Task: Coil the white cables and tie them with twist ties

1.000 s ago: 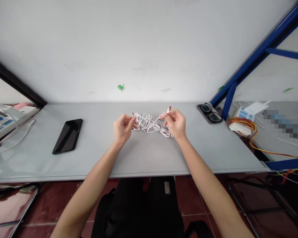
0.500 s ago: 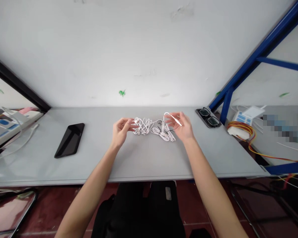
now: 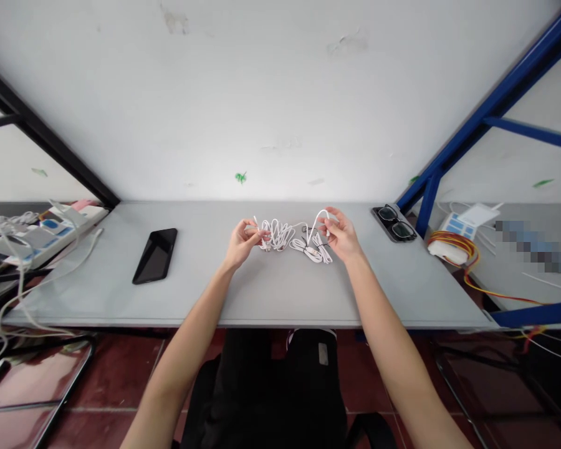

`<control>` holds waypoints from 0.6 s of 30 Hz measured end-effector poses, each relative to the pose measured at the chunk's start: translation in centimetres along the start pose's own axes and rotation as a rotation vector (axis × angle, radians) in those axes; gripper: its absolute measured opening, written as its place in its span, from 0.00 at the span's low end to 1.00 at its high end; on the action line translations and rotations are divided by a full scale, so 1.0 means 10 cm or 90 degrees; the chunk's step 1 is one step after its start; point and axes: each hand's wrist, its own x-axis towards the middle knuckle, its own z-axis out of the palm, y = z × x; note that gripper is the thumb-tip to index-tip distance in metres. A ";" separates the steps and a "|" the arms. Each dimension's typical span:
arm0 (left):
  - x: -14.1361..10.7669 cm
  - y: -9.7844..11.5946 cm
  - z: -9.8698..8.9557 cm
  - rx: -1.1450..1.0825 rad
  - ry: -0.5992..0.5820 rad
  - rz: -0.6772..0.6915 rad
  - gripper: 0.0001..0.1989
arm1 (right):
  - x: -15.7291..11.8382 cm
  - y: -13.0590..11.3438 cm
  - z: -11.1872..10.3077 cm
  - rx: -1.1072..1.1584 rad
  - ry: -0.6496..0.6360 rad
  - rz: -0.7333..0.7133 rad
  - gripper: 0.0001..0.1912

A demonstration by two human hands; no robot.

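Our left hand (image 3: 245, 243) and right hand (image 3: 341, 236) each narrow to a fingertip pinch on the looped bundle of white cable (image 3: 280, 237), lying mid-way along the grey desk top (image 3: 191, 305) — light grips suit these loops — no hard tugging.

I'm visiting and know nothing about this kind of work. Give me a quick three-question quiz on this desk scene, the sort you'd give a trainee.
1. True or false: the phone lies on the desk to the left of the white cable.
2. Multiple choice: what lies on the desk, back and to the side of the right hand? A) glasses B) a mug C) a stapler
3. Short answer: which is nearer the phone, the left hand or the right hand?

Key: 1. True. 2. A. 3. The left hand.
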 end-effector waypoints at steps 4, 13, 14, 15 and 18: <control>0.03 -0.04 -0.06 -0.040 0.006 -0.021 0.30 | 0.02 0.04 0.02 -0.035 -0.048 0.019 0.26; 0.02 -0.04 -0.12 -0.046 0.028 -0.038 0.26 | 0.01 0.05 0.05 -0.060 -0.076 -0.009 0.17; 0.03 -0.05 -0.11 -0.041 0.022 -0.032 0.25 | 0.00 0.06 0.05 -0.079 -0.079 -0.002 0.18; 0.03 -0.06 -0.11 -0.035 0.020 -0.023 0.23 | 0.00 0.07 0.05 -0.104 -0.081 0.005 0.18; 0.05 -0.07 -0.10 -0.016 0.039 0.007 0.18 | -0.01 0.12 0.04 -0.186 -0.114 0.016 0.18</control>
